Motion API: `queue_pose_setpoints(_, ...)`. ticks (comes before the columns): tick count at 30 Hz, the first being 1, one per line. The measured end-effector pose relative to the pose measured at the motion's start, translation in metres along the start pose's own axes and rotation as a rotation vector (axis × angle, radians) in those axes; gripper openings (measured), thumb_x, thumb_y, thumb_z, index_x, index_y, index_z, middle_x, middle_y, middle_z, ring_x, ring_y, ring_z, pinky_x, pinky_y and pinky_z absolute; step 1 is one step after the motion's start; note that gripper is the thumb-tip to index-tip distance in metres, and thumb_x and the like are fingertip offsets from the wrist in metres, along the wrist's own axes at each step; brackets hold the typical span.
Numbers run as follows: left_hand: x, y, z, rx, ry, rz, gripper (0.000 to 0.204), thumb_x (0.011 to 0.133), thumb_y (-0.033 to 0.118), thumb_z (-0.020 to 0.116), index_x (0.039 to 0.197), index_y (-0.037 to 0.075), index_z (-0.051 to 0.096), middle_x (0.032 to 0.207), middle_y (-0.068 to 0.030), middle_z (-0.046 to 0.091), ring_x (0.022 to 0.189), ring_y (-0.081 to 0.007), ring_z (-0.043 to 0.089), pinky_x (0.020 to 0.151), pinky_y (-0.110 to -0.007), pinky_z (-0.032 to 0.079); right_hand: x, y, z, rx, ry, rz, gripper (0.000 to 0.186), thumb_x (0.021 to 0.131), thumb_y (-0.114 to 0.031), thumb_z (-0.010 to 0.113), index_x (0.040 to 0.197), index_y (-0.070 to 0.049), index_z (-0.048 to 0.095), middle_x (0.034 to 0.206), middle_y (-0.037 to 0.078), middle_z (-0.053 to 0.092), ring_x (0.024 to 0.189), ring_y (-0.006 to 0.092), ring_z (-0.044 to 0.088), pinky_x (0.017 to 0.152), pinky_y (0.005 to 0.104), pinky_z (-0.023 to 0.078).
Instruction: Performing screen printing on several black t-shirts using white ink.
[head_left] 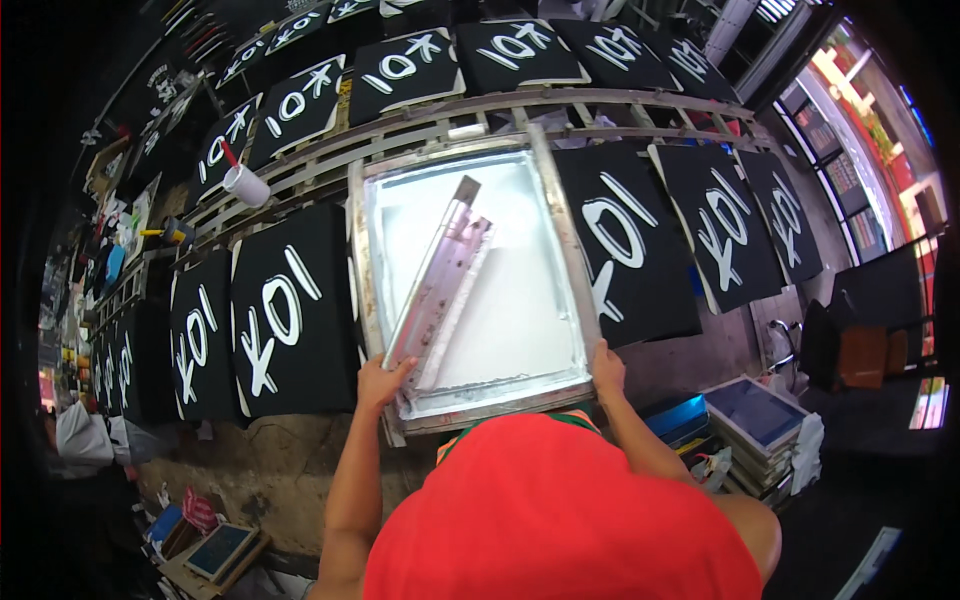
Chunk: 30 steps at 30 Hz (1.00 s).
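Observation:
A screen-printing frame (553, 215) is held in front of me over the row of black shirts. Its wooden sides enclose a mesh smeared with white ink. My left hand (382, 384) grips the near left side of the frame, its thumb near the lower end of a squeegee (440, 285). The squeegee lies slantwise inside the frame, ink-stained, with a pinkish body and pale edges. On the near right side, my right hand (607, 370) is closed around the frame. Whether the frame rests on a shirt beneath or hangs above it, I cannot tell.
Black shirts with white lettering lie on boards to the left (290, 330), to the right (625, 250) and along a far row (520, 60). A metal rail (300, 150) runs between the rows, bearing a white ink tub (246, 186). Stacked screens (755, 420) stand low at right.

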<state>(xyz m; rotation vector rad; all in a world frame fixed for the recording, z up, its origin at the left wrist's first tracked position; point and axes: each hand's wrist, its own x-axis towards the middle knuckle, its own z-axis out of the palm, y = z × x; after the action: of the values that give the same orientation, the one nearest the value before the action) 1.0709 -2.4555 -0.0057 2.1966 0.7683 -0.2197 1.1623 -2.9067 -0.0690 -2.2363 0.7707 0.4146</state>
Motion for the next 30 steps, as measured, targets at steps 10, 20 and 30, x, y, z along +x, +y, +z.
queue_pose_setpoints(10, -0.024, 0.195, 0.203, 0.004, -0.101, -0.039, 0.076, 0.073, 0.072, 0.076, 0.116, 0.009, 0.077, 0.107, -0.0207, 0.076, 0.104, -0.038, 0.073, 0.091, -0.046, 0.056, 0.195, 0.088, -0.197, 0.077, 0.073, -0.077, 0.071, 0.102, -0.059, 0.046, 0.118, 0.006, 0.071, 0.115, 0.028, 0.072, 0.112, 0.0419, 0.067, 0.098, 0.0456, 0.048)
queue_pose_setpoints(20, -0.036, 0.271, 0.245, 0.034, -0.014, -0.168, 0.082, 0.07, 0.076, 0.075, 0.119, 0.01, 0.076, 0.112, -0.0183, 0.076, 0.107, -0.0344, 0.072, 0.091, -0.045, 0.056, 0.285, 0.095, -0.234, 0.117, -0.089, -0.1, 0.078, 0.101, -0.061, 0.048, 0.121, 0.011, 0.068, 0.122, 0.029, 0.069, 0.115, 0.0389, 0.065, 0.099, 0.0435, 0.047)
queue_pose_setpoints(30, -0.019, 0.276, 0.237, 0.003, 0.045, -0.147, 0.085, 0.067, 0.073, 0.079, 0.121, 0.008, 0.076, 0.106, -0.0191, 0.077, 0.102, -0.0341, 0.075, 0.09, -0.044, 0.056, 0.265, 0.093, -0.23, 0.281, 0.057, -0.403, 0.054, 0.104, -0.044, 0.054, 0.099, 0.009, 0.067, 0.091, 0.014, 0.066, 0.086, 0.0237, 0.059, 0.084, 0.0383, 0.048)
